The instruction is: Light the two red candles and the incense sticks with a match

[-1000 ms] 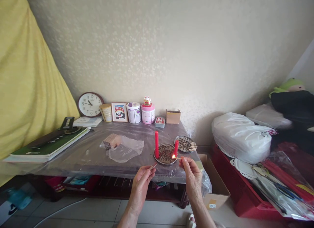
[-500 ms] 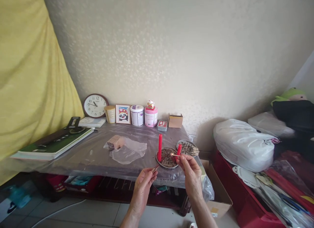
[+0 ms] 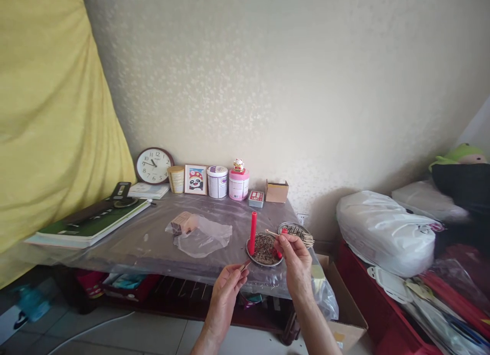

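Observation:
My right hand [image 3: 298, 263] pinches a wooden match [image 3: 272, 234], its tip pointing left between the two red candles. A faint glow shows at the tip, too small to tell whether it still burns. The tall red candle [image 3: 253, 233] stands upright on a round metal plate [image 3: 264, 264] covered with dark bits. Behind my right fingers, the short red candle [image 3: 284, 231] is mostly hidden. My left hand [image 3: 228, 288], low at the table's front edge, is closed on a small thin brown strip [image 3: 245, 266], partly covered by the fingers.
A second round plate [image 3: 293, 225] bears many matchsticks [image 3: 306, 238]. A small cardboard box [image 3: 185, 222] lies with a clear plastic bag [image 3: 204, 240] on the table. Tins, a clock [image 3: 154, 165] and a picture frame [image 3: 196, 179] line the wall; white bags [image 3: 383, 232] sit right.
My right hand has risen slightly with the match, now higher and in front of the short candle. The flame at the match tip looks fainter. My left hand has barely moved; the view has shifted slightly.

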